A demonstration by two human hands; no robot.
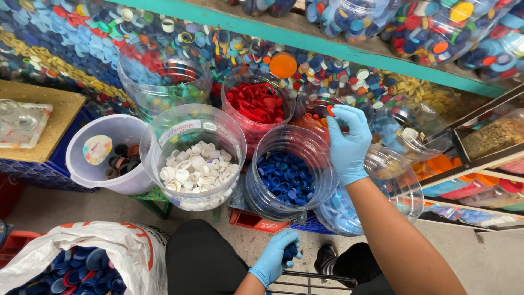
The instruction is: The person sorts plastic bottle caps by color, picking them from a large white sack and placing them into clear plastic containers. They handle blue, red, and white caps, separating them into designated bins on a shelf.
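My right hand [347, 143], in a blue glove, reaches forward over the clear jars and pinches a small orange cap [330, 111] between its fingertips, above a jar of orange caps [312, 116]. My left hand [274, 258], also gloved in blue, rests low near my lap and is closed around dark blue caps [291, 251]. Just below my right hand stands a clear jar of dark blue caps [289, 177], with a jar of light blue caps [376, 202] under my forearm.
A jar of white caps [194, 164], a jar of red caps [256, 106], a white bucket with dark caps [106, 155] and a jar of mixed caps [164, 76] stand around. A white sack of mixed caps [82, 262] lies at lower left. A teal shelf [327, 41] holds more cap-filled containers.
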